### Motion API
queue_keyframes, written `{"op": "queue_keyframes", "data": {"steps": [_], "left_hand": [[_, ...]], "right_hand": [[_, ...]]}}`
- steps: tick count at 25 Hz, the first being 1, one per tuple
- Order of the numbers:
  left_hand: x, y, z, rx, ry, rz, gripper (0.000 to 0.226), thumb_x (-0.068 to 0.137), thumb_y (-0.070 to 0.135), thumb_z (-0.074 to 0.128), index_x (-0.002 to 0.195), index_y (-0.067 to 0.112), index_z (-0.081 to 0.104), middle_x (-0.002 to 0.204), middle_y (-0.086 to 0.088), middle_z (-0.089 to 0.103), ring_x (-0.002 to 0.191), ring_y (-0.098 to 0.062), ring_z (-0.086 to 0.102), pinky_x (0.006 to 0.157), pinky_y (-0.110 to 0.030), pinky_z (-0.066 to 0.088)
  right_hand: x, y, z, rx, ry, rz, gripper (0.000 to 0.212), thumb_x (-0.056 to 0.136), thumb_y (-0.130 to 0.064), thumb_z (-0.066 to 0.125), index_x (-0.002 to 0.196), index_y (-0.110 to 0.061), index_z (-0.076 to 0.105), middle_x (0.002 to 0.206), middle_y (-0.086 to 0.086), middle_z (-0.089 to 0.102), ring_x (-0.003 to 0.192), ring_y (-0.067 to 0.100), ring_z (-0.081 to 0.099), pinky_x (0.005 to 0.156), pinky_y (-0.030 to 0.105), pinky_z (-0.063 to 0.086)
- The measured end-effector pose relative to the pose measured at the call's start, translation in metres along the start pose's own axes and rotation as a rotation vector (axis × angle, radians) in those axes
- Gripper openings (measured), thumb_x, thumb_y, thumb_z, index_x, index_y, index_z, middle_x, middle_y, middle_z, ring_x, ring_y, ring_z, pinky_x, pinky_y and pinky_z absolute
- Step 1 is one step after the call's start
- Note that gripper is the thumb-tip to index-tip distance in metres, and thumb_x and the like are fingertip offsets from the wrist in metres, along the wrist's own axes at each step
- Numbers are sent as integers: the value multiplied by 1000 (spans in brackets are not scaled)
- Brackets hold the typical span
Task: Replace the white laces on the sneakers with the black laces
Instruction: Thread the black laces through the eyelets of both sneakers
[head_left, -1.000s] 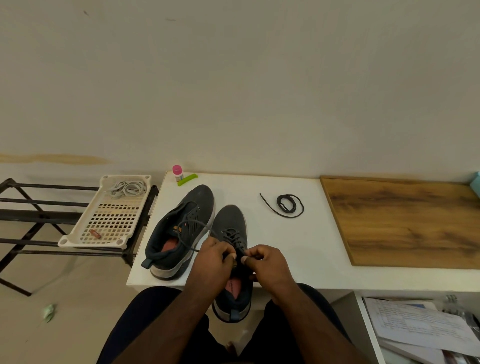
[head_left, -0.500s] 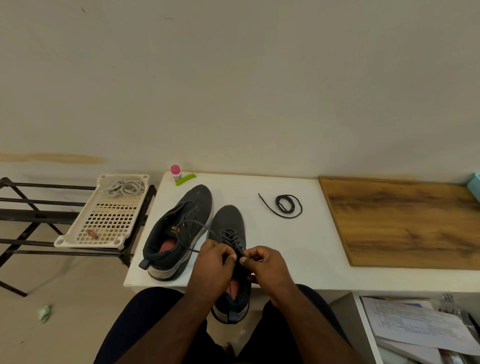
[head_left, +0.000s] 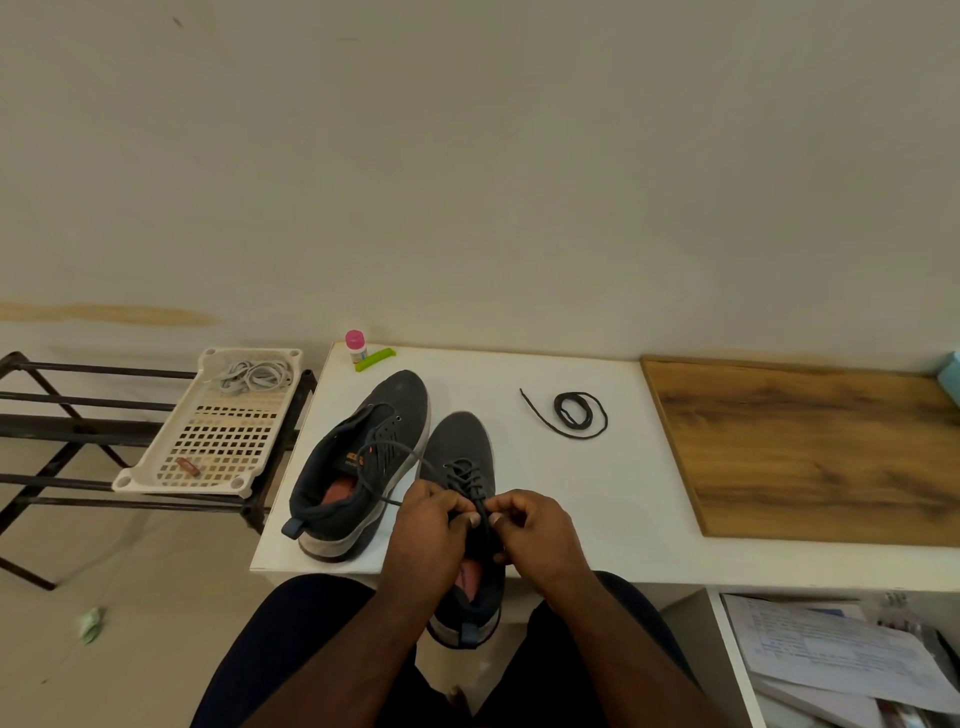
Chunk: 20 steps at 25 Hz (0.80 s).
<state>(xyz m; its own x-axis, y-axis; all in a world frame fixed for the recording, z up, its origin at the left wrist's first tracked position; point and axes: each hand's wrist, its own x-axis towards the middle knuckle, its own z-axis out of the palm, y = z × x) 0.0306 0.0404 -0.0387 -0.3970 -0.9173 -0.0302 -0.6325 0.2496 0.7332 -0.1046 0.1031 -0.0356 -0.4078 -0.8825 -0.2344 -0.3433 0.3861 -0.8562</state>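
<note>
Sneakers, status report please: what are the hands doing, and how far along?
Both hands, left and right, pinching black lace on near sneaker. Far sneaker unlaced; spare black lace coiled on table. Nothing blocking.

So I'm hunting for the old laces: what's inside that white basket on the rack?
In the white basket, a loose bundle of pale laces lies at the far end and a small reddish item near the front; nothing covers its floor.

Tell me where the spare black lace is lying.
In the head view, the spare black lace lies coiled on the white table, right of the two sneakers and left of the wooden board.
</note>
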Motion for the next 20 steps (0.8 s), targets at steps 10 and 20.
{"op": "queue_keyframes", "data": {"steps": [10,20], "left_hand": [[3,-3,3,-12,3,-12,12,90,18,66,81,27,67,99,6,51,84,7,44,76,2,30],[1,-7,-5,-78,-22,-20,23,82,14,72,91,31,60,104,11,49,84,4,51,71,-1,37]], "right_hand": [[8,1,3,-325,54,-156,12,96,-17,59,100,-23,70,93,-12,55,87,5,53,73,8,39],[4,1,2,-209,125,-119,23,97,-11,53,87,-30,59,84,-12,63,76,6,61,69,20,54]]}}
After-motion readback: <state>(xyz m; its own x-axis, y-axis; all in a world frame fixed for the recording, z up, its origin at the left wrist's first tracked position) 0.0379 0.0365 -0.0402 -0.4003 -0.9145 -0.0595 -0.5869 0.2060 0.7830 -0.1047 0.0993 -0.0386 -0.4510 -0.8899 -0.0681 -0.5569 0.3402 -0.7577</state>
